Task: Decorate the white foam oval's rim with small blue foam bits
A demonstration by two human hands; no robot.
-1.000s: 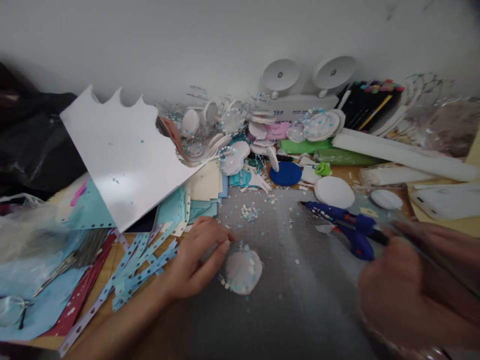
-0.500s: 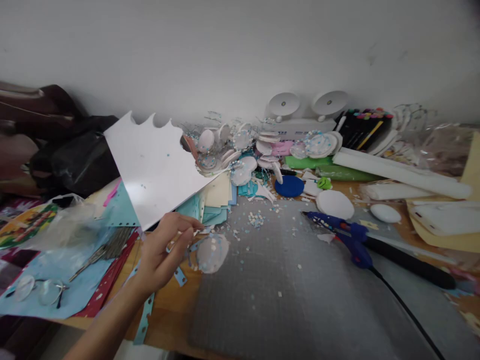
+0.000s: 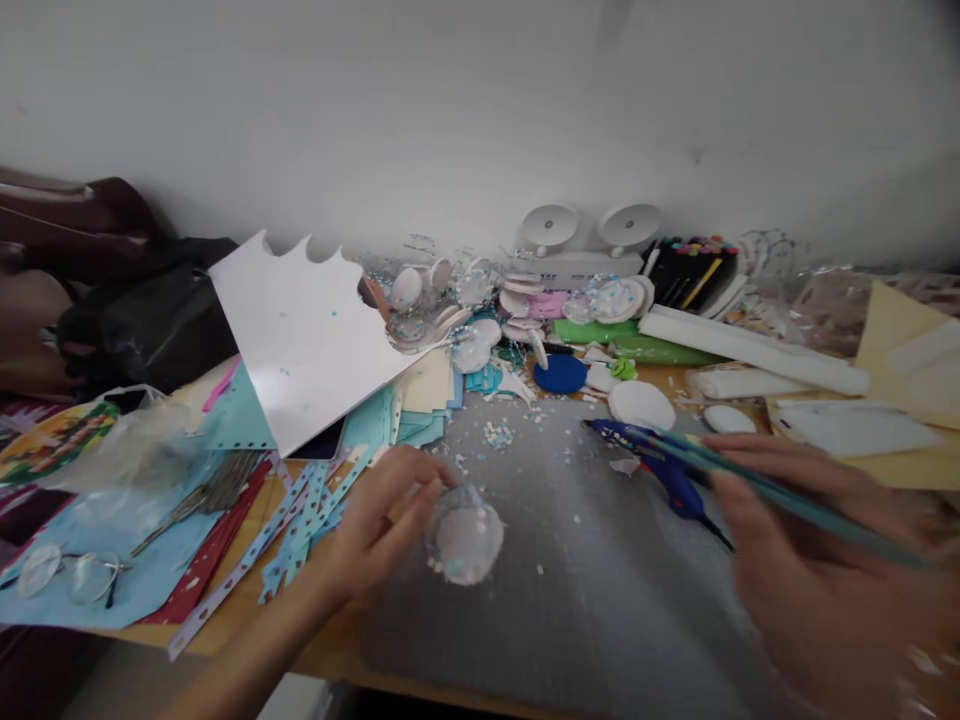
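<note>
On the far left of the wooden worktop (image 3: 339, 643), a pair of spectacles (image 3: 94, 578) lies on a light-blue sheet (image 3: 154, 600). Next, a large white board (image 3: 300, 345) with a scalloped edge leans behind loose, punched paper strips (image 3: 298, 545). My left hand (image 3: 394, 515) comes in from below, thumb and fingers pinching the upper-left rim of a round white disc (image 3: 466, 543) edged with tiny pale beads. The disc is over the left part of a grey cutting mat (image 3: 570, 620); a small heap of blue and white bits (image 3: 497, 434) lies just behind it. Further right, a dark-blue disc (image 3: 561, 374) sits at the mat's back edge, then a plain white disc (image 3: 641, 405), with a blue glue gun (image 3: 679, 490) lying in front. At the far right, my right hand (image 3: 817, 575), blurred, grasps a slender teal tool (image 3: 802, 498), its tip passing in front of the glue gun
</note>
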